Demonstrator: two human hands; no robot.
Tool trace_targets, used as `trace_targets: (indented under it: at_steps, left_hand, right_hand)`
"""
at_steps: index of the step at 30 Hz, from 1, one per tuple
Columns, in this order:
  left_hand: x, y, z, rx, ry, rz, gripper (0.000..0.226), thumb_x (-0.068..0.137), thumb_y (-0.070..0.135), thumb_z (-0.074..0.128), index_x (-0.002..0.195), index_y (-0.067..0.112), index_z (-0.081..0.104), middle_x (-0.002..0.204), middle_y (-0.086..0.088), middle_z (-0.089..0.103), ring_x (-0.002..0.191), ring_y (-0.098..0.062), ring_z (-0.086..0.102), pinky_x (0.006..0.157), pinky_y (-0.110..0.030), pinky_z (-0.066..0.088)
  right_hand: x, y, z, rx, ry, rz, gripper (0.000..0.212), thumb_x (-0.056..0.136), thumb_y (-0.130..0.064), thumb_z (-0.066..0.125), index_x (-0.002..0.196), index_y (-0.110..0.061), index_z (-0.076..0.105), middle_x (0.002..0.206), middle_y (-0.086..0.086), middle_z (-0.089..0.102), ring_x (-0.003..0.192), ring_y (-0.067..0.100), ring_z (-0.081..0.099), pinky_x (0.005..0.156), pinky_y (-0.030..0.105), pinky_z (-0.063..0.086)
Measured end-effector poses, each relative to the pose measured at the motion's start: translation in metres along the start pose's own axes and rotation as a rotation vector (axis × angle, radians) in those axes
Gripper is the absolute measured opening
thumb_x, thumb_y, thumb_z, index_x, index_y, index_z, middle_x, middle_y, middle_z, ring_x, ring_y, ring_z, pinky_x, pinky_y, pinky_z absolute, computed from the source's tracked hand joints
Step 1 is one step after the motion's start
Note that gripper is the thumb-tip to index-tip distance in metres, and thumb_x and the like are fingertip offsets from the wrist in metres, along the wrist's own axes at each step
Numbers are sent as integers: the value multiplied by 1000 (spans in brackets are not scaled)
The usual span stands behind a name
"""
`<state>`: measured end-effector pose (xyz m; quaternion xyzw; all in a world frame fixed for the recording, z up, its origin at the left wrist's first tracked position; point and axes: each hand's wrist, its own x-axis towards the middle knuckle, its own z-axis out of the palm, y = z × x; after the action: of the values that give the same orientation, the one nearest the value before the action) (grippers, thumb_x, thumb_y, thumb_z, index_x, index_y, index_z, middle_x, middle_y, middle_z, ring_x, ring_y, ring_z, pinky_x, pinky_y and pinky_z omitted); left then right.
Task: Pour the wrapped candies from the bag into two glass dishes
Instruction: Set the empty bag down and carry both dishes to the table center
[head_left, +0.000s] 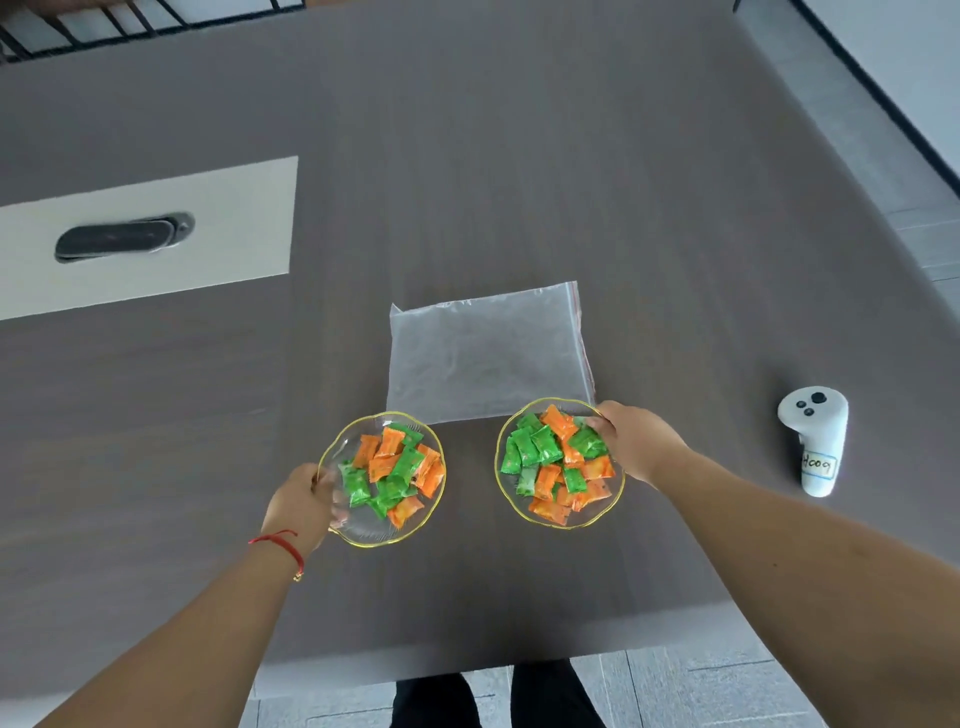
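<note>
Lying flat and see-through on the table (519, 171), the bag (488, 353) looks empty, with no candy seen inside it. It rests just behind the two glass dishes and seems to touch the far rim of the right dish (560, 514). The wrapped candies are now shared out: a green and orange pile (395, 470) is held in the left dish (363, 535), and a slightly bigger pile (558, 462) is held in the right one. The rim of the left dish is pinched by the left hand (301, 501), with the thumb over the edge. The far corner of the right dish is gripped by the right hand (636, 441) in the same way. So the pouring looks finished, and nothing is seen spilled on the table. Only a little tidying may be left, like sliding the dishes into place and letting go. A white controller (815, 441) sits well apart on the right and is not touched.
</note>
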<state>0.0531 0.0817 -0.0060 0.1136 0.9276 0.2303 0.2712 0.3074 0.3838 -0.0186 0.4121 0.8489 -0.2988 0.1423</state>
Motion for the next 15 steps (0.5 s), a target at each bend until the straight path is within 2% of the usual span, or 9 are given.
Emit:
trace_targets:
  at_steps: [5,9,12,15]
  left_hand:
    - [9,10,-43,-5,83,40,27,94,27,46,87,3,57,72,-11,60,68,-28,55,53,-31,35]
    - [18,14,-88,-126,124,12,25,90,29,53,81,7,60,77,-15,65,75,-33,62,64,-37,48]
    - [29,16,-129,-295,149,-45,20,88,26,57,80,8,60,74,-14,65,67,-30,66,75,-45,58]
    - [40,15,-171,-377,206,-47,18,88,21,56,77,8,58,69,-12,63,59,-27,65,74,-42,59]
  right_hand:
    - [-5,-47,-27,231,45,41,34,100,-35,38,85,-9,53,76,13,63,67,33,66,63,37,53]
    - [-6,-98,-51,349,41,8,29,101,-30,38,87,-10,53,68,9,60,57,31,65,63,37,54]
    - [-2,-141,-63,421,44,-2,30,102,-28,37,78,-16,50,65,6,55,55,24,60,61,34,55]
    - [5,-184,-68,397,58,-11,33,103,-29,34,75,-17,47,60,5,55,46,20,56,60,33,53]
